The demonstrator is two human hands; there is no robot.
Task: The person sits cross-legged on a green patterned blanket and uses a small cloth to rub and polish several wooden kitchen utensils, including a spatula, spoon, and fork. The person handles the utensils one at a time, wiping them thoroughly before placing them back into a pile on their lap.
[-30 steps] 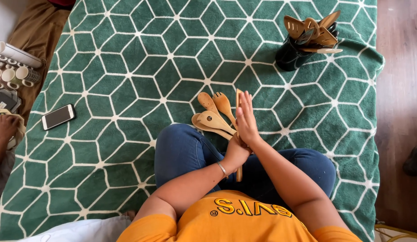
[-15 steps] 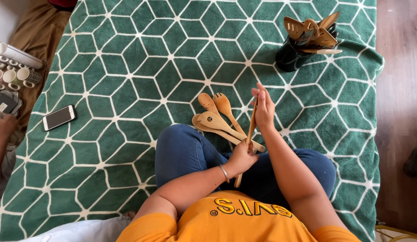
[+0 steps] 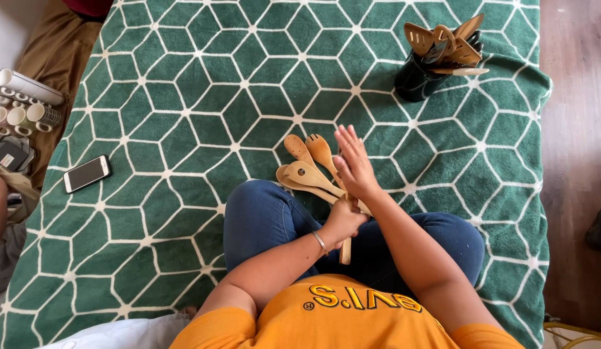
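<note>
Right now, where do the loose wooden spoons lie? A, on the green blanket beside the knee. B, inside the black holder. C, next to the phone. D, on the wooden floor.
A: the wooden spoons lie fanned on the green blanket against the knee, just under the hands.

The right hand [image 3: 353, 163] stands over the person's lap, and the left hand [image 3: 342, 223] sits just below it, touching it. A bunch of wooden utensils [image 3: 308, 169] fans out to the left of the right hand and lies on the rug [image 3: 184, 97], with the handles running under both hands. A holder of more utensils [image 3: 436, 58] stands on the rug well beyond the right hand, up and to its right. A phone [image 3: 86, 174] lies on the rug far to the left of both hands. Cups [image 3: 22, 116] sit off the rug's edge, farther left and beyond the phone.
</note>
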